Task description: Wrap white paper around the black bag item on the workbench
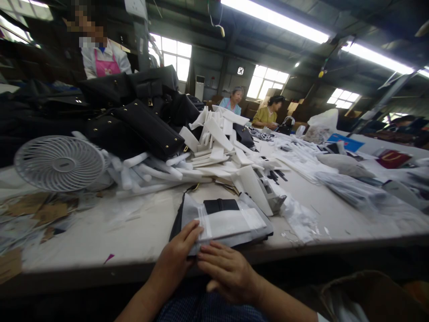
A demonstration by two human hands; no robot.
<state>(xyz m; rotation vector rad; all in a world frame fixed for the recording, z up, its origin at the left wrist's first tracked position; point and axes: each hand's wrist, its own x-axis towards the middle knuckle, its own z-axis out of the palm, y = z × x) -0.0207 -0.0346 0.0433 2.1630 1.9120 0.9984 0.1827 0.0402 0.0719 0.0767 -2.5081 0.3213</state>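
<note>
A black handbag lies on the worktable before me, with white wrapping sheet and a pale strip of padding over its upper side. My left hand is at the bag's near left corner, its fingers pressed together on the wrapping and its lower fingers partly hidden. Beside it, my right hand has its fingers stretched out against the bag's near edge. Just behind the bag leans a white foam piece. A gold-coloured metal part shows at the bag's far left corner.
A heap of black bags and loose white foam pieces rises behind. A round fan stands at left near cardboard scraps. Clear plastic packaging covers the right side. Several co-workers are beyond the table.
</note>
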